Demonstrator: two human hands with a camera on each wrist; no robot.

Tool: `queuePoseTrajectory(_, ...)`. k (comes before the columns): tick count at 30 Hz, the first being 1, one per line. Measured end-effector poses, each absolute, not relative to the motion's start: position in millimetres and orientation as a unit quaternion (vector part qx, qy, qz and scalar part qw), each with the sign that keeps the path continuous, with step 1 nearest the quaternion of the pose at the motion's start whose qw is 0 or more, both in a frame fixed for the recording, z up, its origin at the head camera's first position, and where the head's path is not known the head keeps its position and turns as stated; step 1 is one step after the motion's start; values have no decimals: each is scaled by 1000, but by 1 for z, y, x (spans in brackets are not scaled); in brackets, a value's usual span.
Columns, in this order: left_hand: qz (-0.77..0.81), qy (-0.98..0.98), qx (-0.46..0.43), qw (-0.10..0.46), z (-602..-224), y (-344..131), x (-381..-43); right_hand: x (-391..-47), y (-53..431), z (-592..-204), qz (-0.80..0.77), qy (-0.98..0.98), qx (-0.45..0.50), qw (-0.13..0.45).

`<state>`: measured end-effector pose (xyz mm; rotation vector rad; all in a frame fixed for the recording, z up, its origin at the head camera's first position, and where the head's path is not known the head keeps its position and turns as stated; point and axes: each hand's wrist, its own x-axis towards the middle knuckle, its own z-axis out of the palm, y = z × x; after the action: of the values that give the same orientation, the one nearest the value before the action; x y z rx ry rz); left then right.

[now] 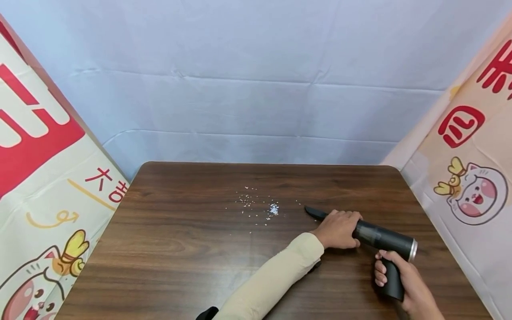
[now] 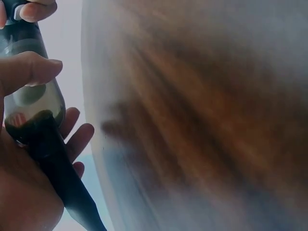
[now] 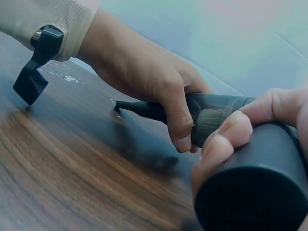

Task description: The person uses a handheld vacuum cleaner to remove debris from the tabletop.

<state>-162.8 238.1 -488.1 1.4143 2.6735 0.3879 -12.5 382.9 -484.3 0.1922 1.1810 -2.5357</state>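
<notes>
A black handheld vacuum cleaner [image 1: 386, 238] points leftward over the wooden table in the head view. My left hand [image 1: 339, 229] is wrapped over its front part, thumb on the near side. Ahead of that hand the slim dark nozzle [image 1: 314, 213] sticks out, its tip close over the tabletop. In the left wrist view a see-through dust cup [image 2: 50, 98] shows between thumb and fingers. The pistol handle [image 1: 391, 282] is gripped by my right hand [image 1: 406, 273]. Small white bits [image 1: 274, 209] lie left of the nozzle tip, partly heaped, partly scattered.
The brown wooden table [image 1: 168, 258] has rounded far corners. Behind it hangs a pale blue cloth [image 1: 248, 106]. Printed banners with cartoon cats flank it, a left banner [image 1: 52, 195] and a right banner [image 1: 464, 178]. A black strap piece [image 3: 36, 77] hangs from the left wrist.
</notes>
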Motion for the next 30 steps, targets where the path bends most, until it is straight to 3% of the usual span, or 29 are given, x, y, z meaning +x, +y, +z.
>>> queuePoseTrajectory(30,165,878,445,68,-493,228,-189,-35,361,-479,-862,472,131,131)
